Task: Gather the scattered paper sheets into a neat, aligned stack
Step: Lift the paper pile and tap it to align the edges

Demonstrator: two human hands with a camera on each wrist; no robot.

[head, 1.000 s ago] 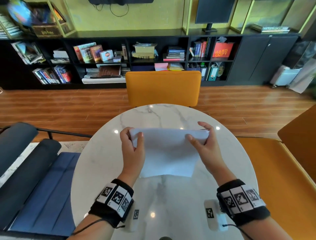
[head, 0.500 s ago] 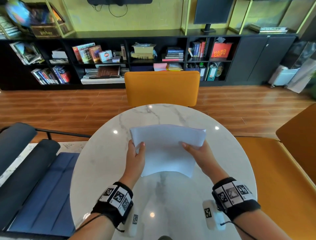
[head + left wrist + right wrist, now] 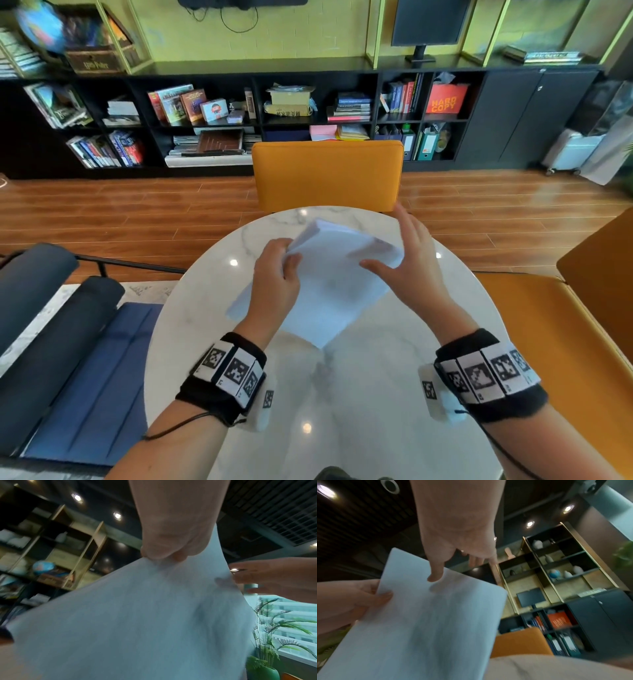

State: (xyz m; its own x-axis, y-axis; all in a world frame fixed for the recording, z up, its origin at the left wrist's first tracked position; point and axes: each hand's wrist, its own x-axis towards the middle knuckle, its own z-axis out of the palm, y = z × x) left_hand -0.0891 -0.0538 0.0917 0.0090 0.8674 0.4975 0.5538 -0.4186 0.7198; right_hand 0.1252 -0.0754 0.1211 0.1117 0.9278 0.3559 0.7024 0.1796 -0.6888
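The stack of paper sheets (image 3: 337, 281) is held tilted above the round marble desk (image 3: 191, 342), one corner pointing down toward it. The left hand (image 3: 275, 284) pinches the stack's left edge, thumb on top. The right hand (image 3: 407, 260) is spread open, its thumb touching the sheets near the right edge.

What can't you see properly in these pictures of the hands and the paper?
- How many sheets are in the paper stack: the edges are too blurred in every view.
- Whether the sheets are lined up: left wrist view is smeared by motion.
- The left hand fingers under the paper: hidden by the stack in the head view.
- The right hand fingertips: hidden behind the paper's far edge.
- The marble table near edge: cut off by the frame.
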